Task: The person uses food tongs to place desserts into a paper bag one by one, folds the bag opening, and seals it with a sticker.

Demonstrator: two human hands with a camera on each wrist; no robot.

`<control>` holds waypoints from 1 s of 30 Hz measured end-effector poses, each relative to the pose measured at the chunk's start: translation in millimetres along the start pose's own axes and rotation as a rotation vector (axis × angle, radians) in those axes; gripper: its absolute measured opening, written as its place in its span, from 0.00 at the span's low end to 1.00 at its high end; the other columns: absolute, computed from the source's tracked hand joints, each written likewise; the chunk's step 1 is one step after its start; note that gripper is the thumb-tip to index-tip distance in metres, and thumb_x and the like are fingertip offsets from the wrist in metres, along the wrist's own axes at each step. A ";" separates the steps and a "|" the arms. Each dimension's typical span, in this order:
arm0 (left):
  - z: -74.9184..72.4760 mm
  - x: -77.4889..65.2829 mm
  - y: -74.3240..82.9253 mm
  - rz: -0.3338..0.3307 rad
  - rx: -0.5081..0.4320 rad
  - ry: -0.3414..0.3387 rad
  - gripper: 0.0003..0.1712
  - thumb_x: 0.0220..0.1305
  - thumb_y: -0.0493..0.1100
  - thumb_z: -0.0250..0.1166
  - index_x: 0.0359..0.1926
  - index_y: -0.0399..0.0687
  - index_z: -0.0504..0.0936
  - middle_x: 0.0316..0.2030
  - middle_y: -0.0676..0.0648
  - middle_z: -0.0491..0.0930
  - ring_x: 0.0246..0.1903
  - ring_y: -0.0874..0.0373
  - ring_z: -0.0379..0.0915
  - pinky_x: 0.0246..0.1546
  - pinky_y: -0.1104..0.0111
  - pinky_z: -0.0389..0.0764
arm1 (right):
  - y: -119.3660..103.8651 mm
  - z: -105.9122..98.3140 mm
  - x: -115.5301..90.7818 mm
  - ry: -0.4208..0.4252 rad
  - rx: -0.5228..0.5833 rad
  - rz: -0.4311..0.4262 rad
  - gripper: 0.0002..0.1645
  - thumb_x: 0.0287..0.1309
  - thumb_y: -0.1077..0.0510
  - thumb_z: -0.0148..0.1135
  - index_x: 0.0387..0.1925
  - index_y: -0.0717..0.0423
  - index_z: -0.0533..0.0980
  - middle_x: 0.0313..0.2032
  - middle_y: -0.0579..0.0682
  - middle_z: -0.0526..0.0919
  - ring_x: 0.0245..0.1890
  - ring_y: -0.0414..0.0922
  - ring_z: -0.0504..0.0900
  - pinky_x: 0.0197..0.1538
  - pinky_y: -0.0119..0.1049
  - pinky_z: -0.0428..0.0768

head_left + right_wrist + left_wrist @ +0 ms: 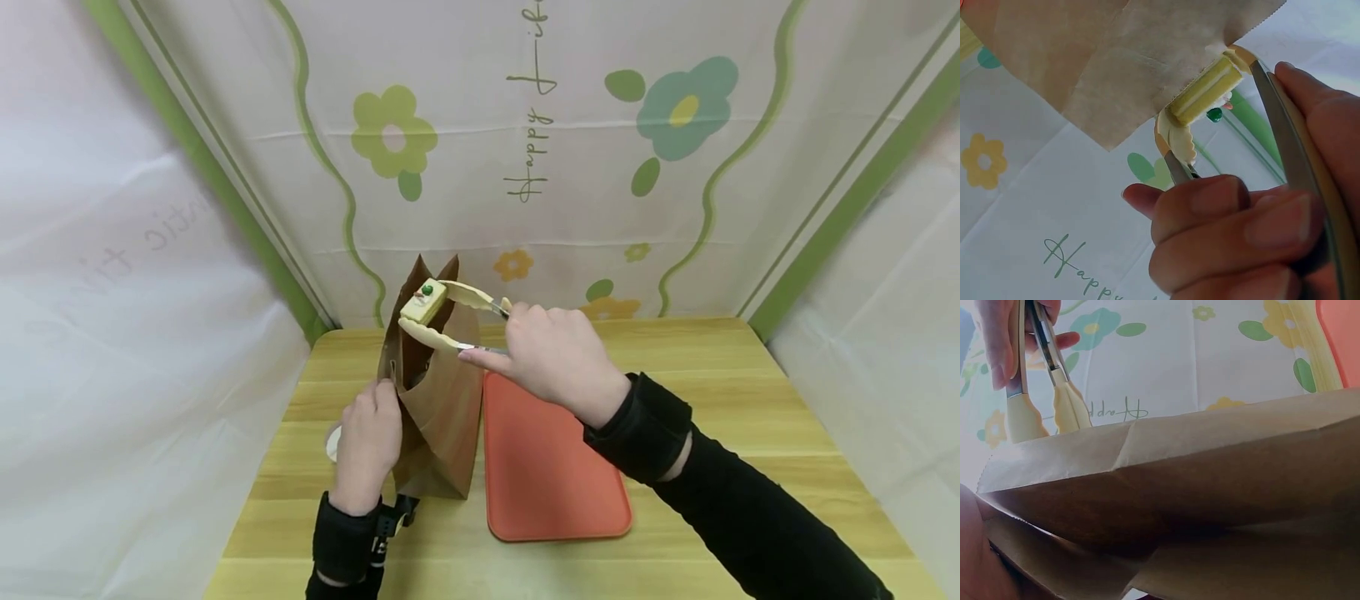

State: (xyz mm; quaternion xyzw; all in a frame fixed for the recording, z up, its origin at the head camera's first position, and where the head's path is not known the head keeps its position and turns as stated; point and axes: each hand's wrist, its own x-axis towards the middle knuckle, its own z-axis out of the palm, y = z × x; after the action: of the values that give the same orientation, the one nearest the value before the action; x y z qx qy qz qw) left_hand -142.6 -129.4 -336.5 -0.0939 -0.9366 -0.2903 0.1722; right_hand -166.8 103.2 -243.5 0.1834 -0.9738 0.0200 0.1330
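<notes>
My right hand (562,354) grips a pair of tongs (472,296) with cream, scalloped tips and metal arms. Between the tips is a small yellow layered cake slice (422,307), topped with white, a green ball and a reddish bit. The slice is held at the open mouth of a brown paper bag (442,417), which stands upright. With its fingers at the rim, my left hand (371,433) pinches the bag's near left edge. In the right wrist view, the cake's cream layer (1204,94) shows beside the bag's edge. The bag wall hides the tong tips in the left wrist view.
A red-orange tray (551,475) lies on the wooden table (697,500) just right of the bag. Part of a small white round thing (333,443) shows behind my left hand. Printed cloth (480,167) hangs behind and at both sides of the table.
</notes>
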 end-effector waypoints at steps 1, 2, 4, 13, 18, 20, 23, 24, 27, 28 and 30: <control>0.0 -0.4 -0.3 0.008 0.004 0.003 0.21 0.73 0.28 0.36 0.21 0.42 0.61 0.18 0.47 0.54 0.17 0.56 0.47 0.17 0.64 0.55 | -0.1 0.1 0.2 -0.002 0.002 0.000 0.41 0.58 0.21 0.48 0.17 0.53 0.66 0.13 0.47 0.64 0.11 0.44 0.65 0.15 0.36 0.65; 0.0 -0.7 -0.5 0.013 0.008 0.005 0.20 0.73 0.28 0.36 0.21 0.41 0.62 0.19 0.47 0.54 0.17 0.56 0.48 0.17 0.64 0.55 | -0.2 0.3 0.4 -0.002 0.003 0.000 0.41 0.58 0.20 0.48 0.17 0.53 0.67 0.13 0.47 0.65 0.11 0.44 0.65 0.15 0.36 0.65; -0.3 -0.7 -0.6 -0.007 -0.001 -0.005 0.20 0.73 0.29 0.36 0.22 0.40 0.63 0.19 0.47 0.55 0.17 0.55 0.49 0.18 0.63 0.56 | -0.4 0.4 0.8 -0.007 0.007 0.003 0.41 0.58 0.20 0.47 0.17 0.52 0.67 0.14 0.47 0.65 0.11 0.44 0.66 0.15 0.36 0.65; -1.7 2.4 1.4 -0.222 -0.133 -0.085 0.22 0.76 0.38 0.34 0.22 0.41 0.63 0.20 0.46 0.57 0.18 0.54 0.50 0.19 0.63 0.58 | -1.1 2.2 0.3 -0.008 0.017 0.014 0.41 0.57 0.20 0.48 0.18 0.53 0.68 0.13 0.47 0.65 0.10 0.44 0.66 0.15 0.36 0.66; -1.1 0.0 -0.3 -0.170 -0.099 -0.082 0.21 0.75 0.35 0.34 0.22 0.41 0.62 0.20 0.46 0.56 0.18 0.55 0.49 0.19 0.63 0.56 | 0.7 13.2 -3.7 -0.033 0.173 0.128 0.54 0.49 0.14 0.46 0.40 0.63 0.75 0.18 0.48 0.71 0.13 0.45 0.69 0.18 0.38 0.69; -0.9 -0.6 -0.8 -0.168 -0.102 -0.082 0.21 0.75 0.34 0.34 0.22 0.41 0.61 0.20 0.47 0.55 0.19 0.56 0.47 0.19 0.64 0.56 | 1.8 22.4 -8.0 -0.021 0.287 0.201 0.63 0.45 0.12 0.45 0.54 0.66 0.72 0.20 0.49 0.72 0.15 0.45 0.71 0.19 0.39 0.69; -1.2 -0.6 -0.8 -0.193 -0.128 -0.083 0.21 0.75 0.35 0.33 0.22 0.42 0.60 0.20 0.47 0.54 0.19 0.57 0.46 0.19 0.64 0.55 | 3.4 40.7 -18.7 0.047 0.487 0.292 0.65 0.44 0.12 0.47 0.60 0.64 0.68 0.20 0.49 0.70 0.15 0.45 0.69 0.19 0.40 0.67; -1.3 -0.4 -0.5 -0.209 -0.144 -0.084 0.21 0.75 0.36 0.33 0.22 0.42 0.60 0.20 0.47 0.54 0.19 0.57 0.45 0.19 0.64 0.55 | 3.7 47.4 -23.2 0.071 0.555 0.318 0.62 0.44 0.13 0.49 0.57 0.63 0.68 0.19 0.49 0.68 0.14 0.45 0.67 0.19 0.40 0.66; -2.5 1.0 0.2 -0.245 -0.174 -0.083 0.21 0.75 0.38 0.33 0.21 0.42 0.59 0.20 0.47 0.54 0.19 0.57 0.44 0.19 0.64 0.55 | 5.6 69.1 -38.2 0.163 0.732 0.384 0.48 0.47 0.18 0.58 0.46 0.56 0.67 0.17 0.47 0.61 0.14 0.44 0.60 0.20 0.39 0.59; -2.9 1.6 0.5 -0.253 -0.181 -0.083 0.21 0.75 0.39 0.33 0.22 0.42 0.59 0.20 0.47 0.54 0.19 0.57 0.43 0.19 0.64 0.55 | 6.4 76.8 -43.7 0.189 0.780 0.406 0.44 0.47 0.21 0.61 0.44 0.54 0.66 0.17 0.48 0.59 0.14 0.45 0.59 0.20 0.39 0.58; -3.9 3.1 1.3 -0.268 -0.197 -0.081 0.22 0.76 0.40 0.33 0.22 0.43 0.58 0.20 0.47 0.53 0.19 0.57 0.43 0.20 0.64 0.55 | 8.2 93.8 -54.5 0.243 0.868 0.454 0.39 0.49 0.26 0.66 0.42 0.53 0.65 0.19 0.49 0.58 0.15 0.45 0.57 0.20 0.39 0.57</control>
State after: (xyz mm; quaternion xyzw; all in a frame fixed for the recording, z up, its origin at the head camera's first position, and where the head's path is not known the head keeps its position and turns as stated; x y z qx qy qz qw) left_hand -144.0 -130.4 -331.6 0.0037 -0.9139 -0.3972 0.0839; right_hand -144.5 121.9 -348.3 0.0018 -0.8684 0.4729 0.1491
